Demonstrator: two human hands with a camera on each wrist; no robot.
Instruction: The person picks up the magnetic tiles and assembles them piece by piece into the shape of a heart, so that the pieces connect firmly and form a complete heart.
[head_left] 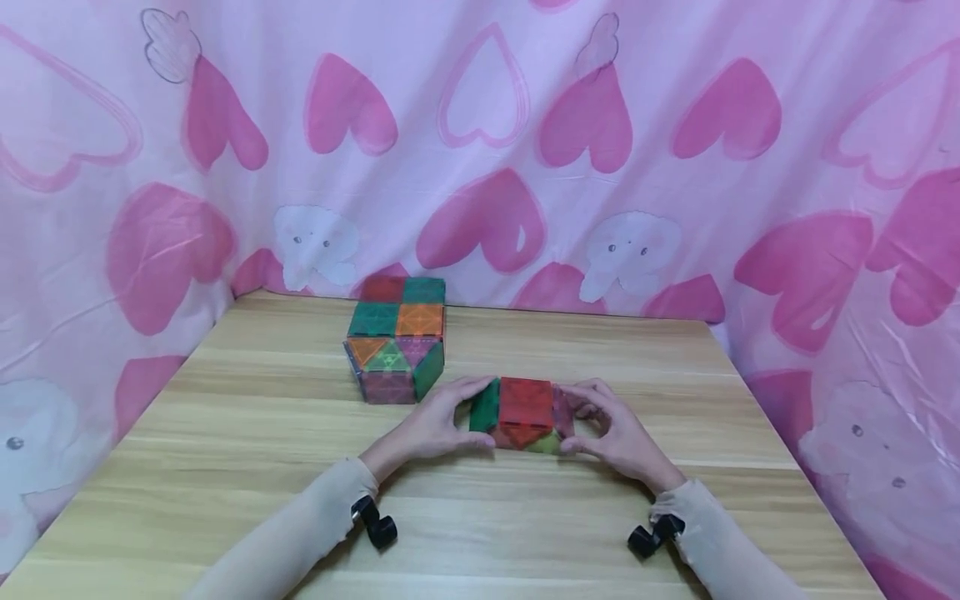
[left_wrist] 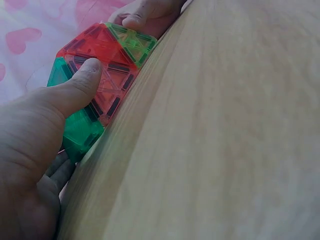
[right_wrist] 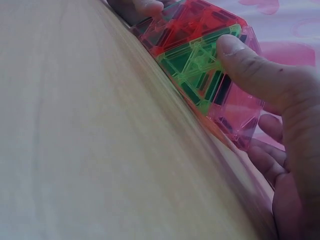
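Note:
A small block of see-through magnetic tiles (head_left: 527,403) stands on the table between both hands. Its top is a red square, green shows on its left side and purple on its right. Along the front run reddish triangles and a lime-green triangle (right_wrist: 197,65). My left hand (head_left: 435,423) grips the left end, its thumb pressing a front triangle in the left wrist view and its fingers around the green side (left_wrist: 82,132). From the right, my right hand (head_left: 613,427) holds the other end, thumb on the lime triangle's upper corner, fingers beside the pink tile (right_wrist: 242,110).
Farther back on the left stands a bigger magnetic-tile build (head_left: 396,333) with green, red, orange and purple panels. The light wood table (head_left: 517,533) meets a pink heart-print curtain (head_left: 480,208) at its back and sides.

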